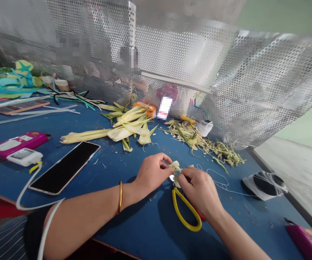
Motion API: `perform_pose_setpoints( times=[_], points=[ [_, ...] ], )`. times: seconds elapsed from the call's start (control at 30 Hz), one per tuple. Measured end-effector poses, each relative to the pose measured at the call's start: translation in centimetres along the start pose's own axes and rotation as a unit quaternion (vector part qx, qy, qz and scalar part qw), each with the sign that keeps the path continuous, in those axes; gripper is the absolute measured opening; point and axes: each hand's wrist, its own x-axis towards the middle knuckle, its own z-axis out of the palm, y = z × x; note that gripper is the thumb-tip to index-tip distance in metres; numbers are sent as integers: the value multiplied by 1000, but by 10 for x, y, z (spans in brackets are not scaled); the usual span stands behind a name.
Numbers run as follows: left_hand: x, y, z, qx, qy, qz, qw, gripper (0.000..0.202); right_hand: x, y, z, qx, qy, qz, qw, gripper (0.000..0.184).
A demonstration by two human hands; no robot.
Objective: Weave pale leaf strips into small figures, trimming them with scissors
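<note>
My left hand (152, 174) and my right hand (200, 189) meet over the blue table (112, 169). Both pinch a small pale folded piece of corn husk (175, 167) between their fingertips. A thin white thread (220, 180) trails from the piece toward a black spool (265, 182) on the right. Yellow-handled scissors (184, 211) lie on the table under my right hand. A gold bangle (120, 198) sits on my left wrist.
A pile of corn husk leaves (126, 124) lies behind my hands, with shredded husk scraps (210, 144) to its right. A black phone (65, 167), a white power bank (24, 156) and a pink case (17, 142) lie at the left. A perforated metal screen (199, 65) stands at the back.
</note>
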Motion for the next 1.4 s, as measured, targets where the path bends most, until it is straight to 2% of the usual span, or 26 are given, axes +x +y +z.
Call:
perform_pose_setpoints(
  times=[0.27, 0.47, 0.63, 0.8, 0.9, 1.0, 1.07, 1.17, 1.23, 1.3, 1.4],
  points=[
    [0, 0, 0, 14, 9, 7, 1000, 14, 0, -2, 1, -1, 2, -8, 1000, 33],
    [1, 1, 0, -11, 6, -18, 1000, 15, 0, 0, 3, -4, 25, 28, 999, 34],
    [-2, -1, 2, 20, 5, 8, 1000, 12, -1, -2, 6, -21, 16, 0, 1000, 33],
    [-2, -3, 3, -2, -27, 31, 999, 7, -1, -2, 8, -7, 31, -24, 999, 32],
    [1, -5, 3, -43, -44, 19, 998, 10, -1, 1, 6, 59, 41, 6, 997, 29],
    [2, -5, 3, -68, -61, -2, 996, 12, 2, 5, 5, 185, 27, 62, 980, 18],
    [2, -4, 3, -72, -77, -1, 994, 11, 4, 7, 4, 259, 12, 86, 962, 23],
    [1, -4, 4, -73, -100, 9, 992, 9, 7, 6, 0, 356, -50, 103, 927, 32],
    [1, -4, 3, -70, -107, 12, 992, 8, 8, 3, -5, 418, -100, 109, 897, 29],
    [1, -5, 3, -63, -105, 11, 992, 9, 9, 1, -7, 452, -122, 118, 876, 26],
    [0, -4, 4, -54, -119, 14, 991, 8, 9, 2, -5, 428, -107, 128, 888, 33]
  ],
)
